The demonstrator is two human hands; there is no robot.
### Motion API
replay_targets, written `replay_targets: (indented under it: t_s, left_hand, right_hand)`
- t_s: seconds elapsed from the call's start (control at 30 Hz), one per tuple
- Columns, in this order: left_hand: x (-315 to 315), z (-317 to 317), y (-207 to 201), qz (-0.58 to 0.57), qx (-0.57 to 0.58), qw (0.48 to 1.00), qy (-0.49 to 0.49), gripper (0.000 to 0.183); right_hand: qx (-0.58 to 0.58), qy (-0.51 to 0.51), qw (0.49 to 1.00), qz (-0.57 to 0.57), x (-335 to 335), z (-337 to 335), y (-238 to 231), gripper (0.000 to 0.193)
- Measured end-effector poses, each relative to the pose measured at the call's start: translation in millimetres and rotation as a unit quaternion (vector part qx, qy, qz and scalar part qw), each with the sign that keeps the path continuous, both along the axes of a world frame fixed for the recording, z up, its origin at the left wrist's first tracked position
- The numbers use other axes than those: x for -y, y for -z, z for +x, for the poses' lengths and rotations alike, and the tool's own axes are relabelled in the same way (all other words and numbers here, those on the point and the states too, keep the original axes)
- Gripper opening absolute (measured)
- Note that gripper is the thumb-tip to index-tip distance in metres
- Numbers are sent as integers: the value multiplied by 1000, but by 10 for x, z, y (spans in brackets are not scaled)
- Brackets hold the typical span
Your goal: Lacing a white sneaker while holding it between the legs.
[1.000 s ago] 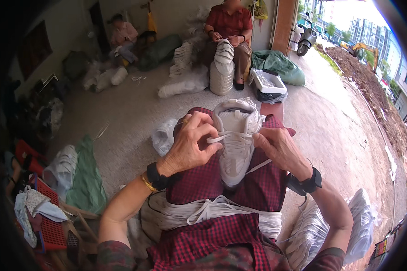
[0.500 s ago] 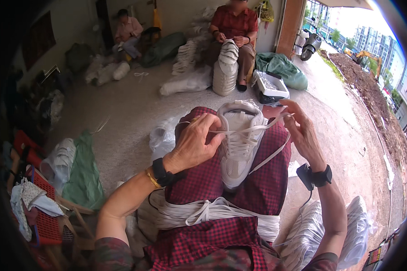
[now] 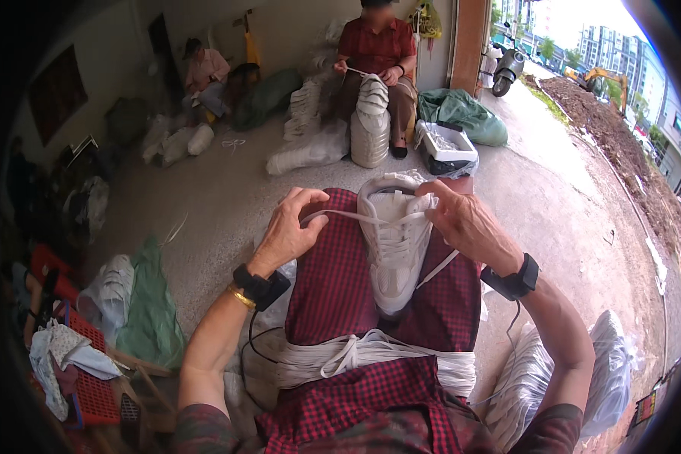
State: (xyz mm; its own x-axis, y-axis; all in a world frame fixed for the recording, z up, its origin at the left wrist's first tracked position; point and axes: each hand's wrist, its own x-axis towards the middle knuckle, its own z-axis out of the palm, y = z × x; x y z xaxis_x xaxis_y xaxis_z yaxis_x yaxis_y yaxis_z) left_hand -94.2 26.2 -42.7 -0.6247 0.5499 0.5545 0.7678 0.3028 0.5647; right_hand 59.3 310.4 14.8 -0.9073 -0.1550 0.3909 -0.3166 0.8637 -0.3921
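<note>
A white sneaker rests between my knees on the red-and-black checked cloth, its toe toward me and its laces criss-crossed down the front. My left hand is to the left of the shoe, thumb and fingers curled round a white shoelace that stretches across to the shoe's upper eyelets. At the right side of the collar, my right hand pinches lace close to the top eyelet. A lace length slants from below that hand toward the shoe's side. The fingertips partly hide the lace there.
A bundle of white laces lies across my lap. Bagged white shoe parts stand at the right, and a red basket with cloths at the left. Ahead, a seated person works behind stacked shoe parts, beside a white box.
My left hand has moved left, away from the shoe, drawing lace out sideways. My right hand has come in from the right to the shoe's collar. The seated person ahead now stretches a lace.
</note>
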Motion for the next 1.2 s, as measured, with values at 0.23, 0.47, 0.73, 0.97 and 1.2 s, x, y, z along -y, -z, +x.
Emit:
replay_targets:
  t_s: [0.23,0.47,0.73,0.97,1.2]
  left_hand:
    - [-248,314,-74,-27,-165,986,4,27]
    - [-405,278,-133,83,-278,956,44,17]
    - [-365,312,16,83,-179,979,42,20]
    - [-466,348,55,83,-87,989,80,17]
    - [-507,289,117,79,-45,990,108,17]
  right_hand:
    - [-42,115,992,4,-481,359,-282,23]
    - [-190,135,958,168,-773,293,-71,15]
    - [-39,-56,998,-17,58,-4,215,11]
    - [-50,-64,994,-69,166,60,222,15]
    - [-85,-29,996,0,243,166,318,11]
